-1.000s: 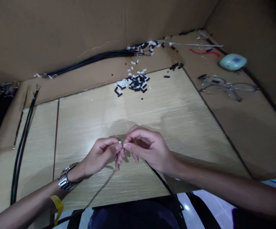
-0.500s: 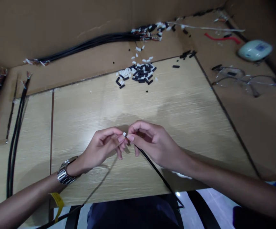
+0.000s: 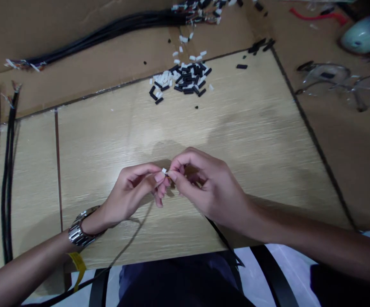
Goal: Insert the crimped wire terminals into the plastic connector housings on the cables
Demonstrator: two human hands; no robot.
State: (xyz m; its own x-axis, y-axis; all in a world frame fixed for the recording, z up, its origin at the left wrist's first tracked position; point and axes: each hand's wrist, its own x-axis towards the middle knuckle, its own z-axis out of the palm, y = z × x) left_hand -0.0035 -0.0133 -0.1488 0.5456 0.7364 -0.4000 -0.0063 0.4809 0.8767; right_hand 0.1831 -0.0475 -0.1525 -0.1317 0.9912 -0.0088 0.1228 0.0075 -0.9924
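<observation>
White piece (image 3: 164, 170): likely light, slippery; best held by its sides.
Cable (image 3: 219, 233): probably springy; best held near its end.
Left hand (image 3: 136, 192): pinching white piece.
Right hand (image 3: 205, 183): pinching wire (image 3: 167, 173).

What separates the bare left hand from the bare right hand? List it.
The left hand pinches a small white blocky piece; the right hand pinches what looks like thin wiring beside it. The left arm wears a silver metal wristwatch; the right wears none. Both hands bring thumb towards forefinger above the pale wood-grained table.
</observation>
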